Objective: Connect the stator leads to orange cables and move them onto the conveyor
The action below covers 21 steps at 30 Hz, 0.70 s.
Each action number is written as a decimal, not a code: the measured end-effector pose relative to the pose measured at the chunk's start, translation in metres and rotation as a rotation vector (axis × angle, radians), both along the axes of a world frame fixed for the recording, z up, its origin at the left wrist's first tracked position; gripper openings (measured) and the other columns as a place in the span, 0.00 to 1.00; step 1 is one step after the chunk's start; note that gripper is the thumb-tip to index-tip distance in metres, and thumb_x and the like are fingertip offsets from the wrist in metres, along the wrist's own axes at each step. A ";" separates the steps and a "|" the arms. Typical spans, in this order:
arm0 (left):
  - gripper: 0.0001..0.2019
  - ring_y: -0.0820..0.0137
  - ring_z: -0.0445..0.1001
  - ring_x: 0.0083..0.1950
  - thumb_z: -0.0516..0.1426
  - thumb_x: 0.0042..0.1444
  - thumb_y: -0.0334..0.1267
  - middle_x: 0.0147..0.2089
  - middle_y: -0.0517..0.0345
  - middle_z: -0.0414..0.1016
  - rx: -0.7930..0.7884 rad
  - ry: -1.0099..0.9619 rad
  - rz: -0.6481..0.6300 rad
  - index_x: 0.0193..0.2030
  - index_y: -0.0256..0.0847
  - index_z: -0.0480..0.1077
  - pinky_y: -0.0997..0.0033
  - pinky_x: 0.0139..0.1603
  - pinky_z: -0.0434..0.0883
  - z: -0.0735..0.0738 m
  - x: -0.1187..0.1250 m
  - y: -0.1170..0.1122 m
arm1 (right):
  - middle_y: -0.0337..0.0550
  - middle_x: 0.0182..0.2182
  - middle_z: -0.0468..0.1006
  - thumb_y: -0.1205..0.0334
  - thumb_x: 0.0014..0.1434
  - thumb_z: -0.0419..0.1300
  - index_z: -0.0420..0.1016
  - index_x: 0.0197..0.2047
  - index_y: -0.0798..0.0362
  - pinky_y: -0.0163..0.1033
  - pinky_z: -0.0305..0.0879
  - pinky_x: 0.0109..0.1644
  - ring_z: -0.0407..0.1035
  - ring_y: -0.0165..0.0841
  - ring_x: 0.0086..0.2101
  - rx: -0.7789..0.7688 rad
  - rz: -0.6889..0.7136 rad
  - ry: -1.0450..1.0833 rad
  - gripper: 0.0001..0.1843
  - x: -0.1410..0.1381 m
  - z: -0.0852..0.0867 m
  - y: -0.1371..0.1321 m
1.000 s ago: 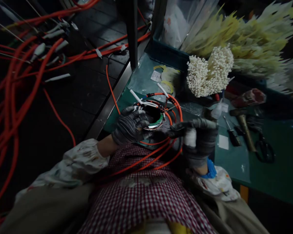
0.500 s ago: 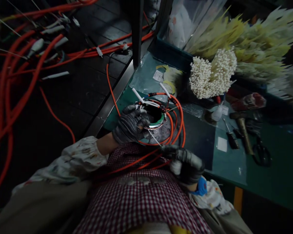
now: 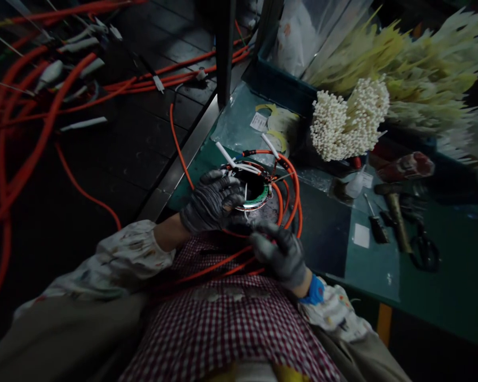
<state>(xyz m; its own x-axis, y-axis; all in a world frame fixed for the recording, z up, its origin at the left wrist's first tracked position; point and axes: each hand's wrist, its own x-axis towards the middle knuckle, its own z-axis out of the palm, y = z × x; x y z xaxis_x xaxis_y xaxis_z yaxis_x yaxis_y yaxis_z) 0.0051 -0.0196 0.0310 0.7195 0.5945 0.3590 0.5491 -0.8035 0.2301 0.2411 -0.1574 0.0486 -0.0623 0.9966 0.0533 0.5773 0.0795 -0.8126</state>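
Gloved left hand [image 3: 211, 202] grips a wired metal ring [image 3: 258, 200] by its rim — seemingly rigid, the safest hold — as the right hand [image 3: 278, 253] pinches springy orange cable [image 3: 215, 263].

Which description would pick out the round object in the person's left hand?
On the green workbench, look for the grey-gloved left hand. It holds a round metal ring with a green band, dark at its centre. Unlike the loose orange cables looping around it, this rigid hoop has white-tipped leads at its rim.
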 end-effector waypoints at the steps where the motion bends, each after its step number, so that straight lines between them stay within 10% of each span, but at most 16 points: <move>1: 0.17 0.52 0.84 0.68 0.57 0.76 0.55 0.62 0.54 0.89 -0.010 -0.002 -0.007 0.58 0.52 0.83 0.40 0.78 0.73 -0.001 -0.001 0.001 | 0.47 0.40 0.90 0.48 0.71 0.69 0.89 0.56 0.40 0.56 0.90 0.47 0.87 0.49 0.39 0.033 -0.015 -0.011 0.14 -0.004 0.000 0.012; 12: 0.09 0.53 0.86 0.65 0.63 0.73 0.48 0.59 0.57 0.91 -0.105 -0.128 -0.026 0.50 0.53 0.85 0.40 0.80 0.71 -0.009 0.001 0.005 | 0.47 0.33 0.89 0.46 0.78 0.64 0.89 0.54 0.52 0.40 0.69 0.35 0.81 0.39 0.30 0.173 -0.091 -0.599 0.19 -0.012 0.020 0.084; 21: 0.11 0.52 0.85 0.65 0.64 0.70 0.54 0.57 0.56 0.91 -0.242 -0.175 -0.015 0.46 0.53 0.85 0.40 0.83 0.68 -0.011 0.001 0.008 | 0.47 0.40 0.93 0.52 0.77 0.61 0.90 0.53 0.49 0.46 0.81 0.44 0.86 0.42 0.39 0.247 -0.047 -0.155 0.17 -0.011 0.016 0.084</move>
<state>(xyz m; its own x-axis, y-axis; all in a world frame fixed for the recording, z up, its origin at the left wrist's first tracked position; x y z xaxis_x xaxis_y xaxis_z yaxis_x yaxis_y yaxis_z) 0.0064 -0.0117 0.0201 0.6687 0.6674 0.3277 0.4725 -0.7218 0.5057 0.2305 -0.0735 0.0644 -0.0425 0.9568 0.2878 0.7007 0.2339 -0.6741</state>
